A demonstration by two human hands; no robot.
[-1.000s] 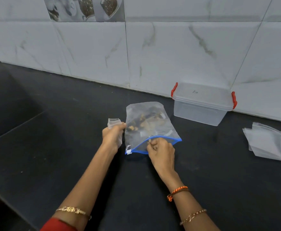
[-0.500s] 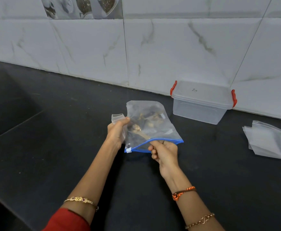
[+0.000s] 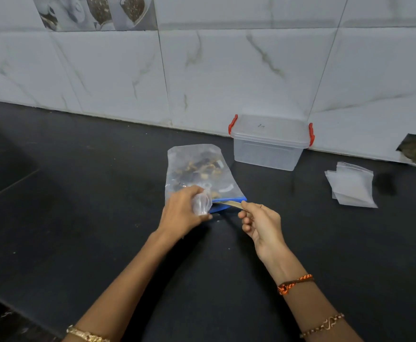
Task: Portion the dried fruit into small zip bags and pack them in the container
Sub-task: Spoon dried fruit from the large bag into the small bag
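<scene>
One view only, from the head camera: the left hand (image 3: 182, 211) clutched a small zip bag (image 3: 202, 203) by its mouth, just beside the blue zip edge of the big fruit bag (image 3: 197, 174) lying on the worktop (image 3: 78, 193), while the right hand (image 3: 261, 222) pinched a tan strip of dried fruit (image 3: 229, 204) half drawn from that opening, so the strip could have snagged on the zip or missed the narrow, crumpled mouth and dropped, and the closed container (image 3: 268, 141) beyond both hands held nothing visible. Against the frame half a second earlier, the right hand had let go of the blue edge and taken the strip, and the left had swung the small bag across to the opening.
</scene>
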